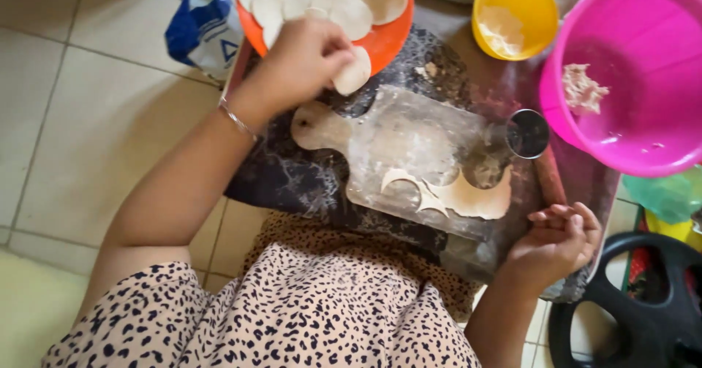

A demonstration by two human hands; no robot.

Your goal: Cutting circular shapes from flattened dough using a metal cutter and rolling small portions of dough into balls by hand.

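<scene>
Left hand [303,64] reaches forward, grip pinched; right hand [559,240] rests loosely curled.

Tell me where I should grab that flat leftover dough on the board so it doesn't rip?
Probably take the leftover dough sheet at its broad solid right part, coming from the near edge of the cutting board. The left end is cut into thin curved points that would likely tear. It lies flat, so slide fingertips under the edge rather than pinching from above.

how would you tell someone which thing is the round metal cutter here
Start at the big pink bowl on the right, then look just left of its lower rim. There, at the floured wooden board's right end, sits the metal cutter: a small open ring, the only shiny grey thing among coloured plastic bowls.
</scene>
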